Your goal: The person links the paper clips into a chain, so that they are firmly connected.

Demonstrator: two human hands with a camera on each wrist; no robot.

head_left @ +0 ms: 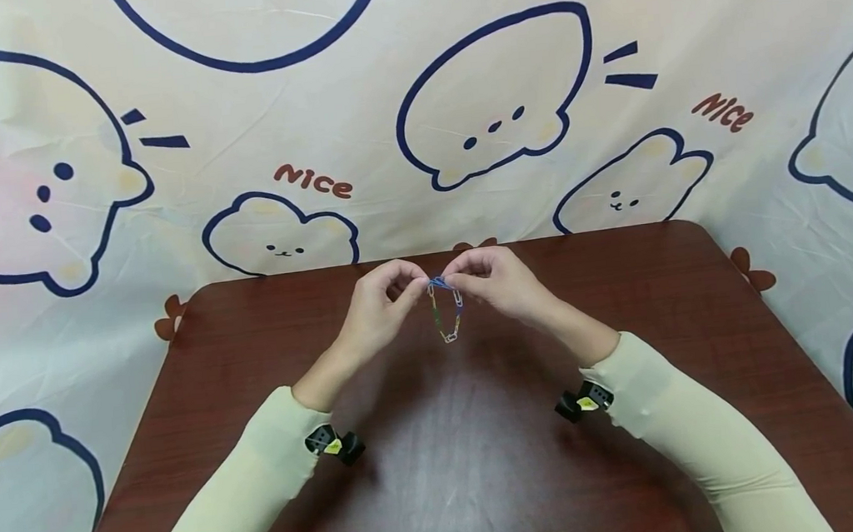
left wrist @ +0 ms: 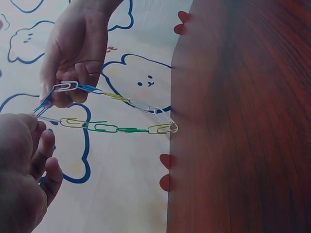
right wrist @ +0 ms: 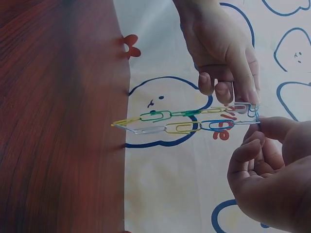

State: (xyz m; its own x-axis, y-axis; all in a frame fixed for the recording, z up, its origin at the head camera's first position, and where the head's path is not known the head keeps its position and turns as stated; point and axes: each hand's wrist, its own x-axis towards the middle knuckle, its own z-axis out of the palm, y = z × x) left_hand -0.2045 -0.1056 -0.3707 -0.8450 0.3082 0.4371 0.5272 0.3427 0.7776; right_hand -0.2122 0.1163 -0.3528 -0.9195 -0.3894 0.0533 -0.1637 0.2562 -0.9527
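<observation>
A chain of linked paper clips (head_left: pixel 437 319) hangs as a loop between the two hands, in blue, white, yellow and green. My left hand (head_left: pixel 381 310) pinches its upper left end between thumb and fingers. My right hand (head_left: pixel 503 287) pinches the upper right end, fingertips close to the left ones. A blue paper clip (head_left: pixel 439 282) spans the small gap between the fingertips. In the left wrist view, green paper clips (left wrist: pixel 105 128) form one side of the loop. The right wrist view shows another blue paper clip (right wrist: pixel 217 125) beside a yellow one. Fingertips partly hide the held ends.
Beneath the hands lies a dark brown wooden table (head_left: pixel 442 465) with rounded far corners. Behind and around it hangs a pale cloth (head_left: pixel 370 120) printed with blue-outlined cartoon animals. Each wrist wears a small black camera, the left camera (head_left: pixel 335 444) and the right camera (head_left: pixel 583 400).
</observation>
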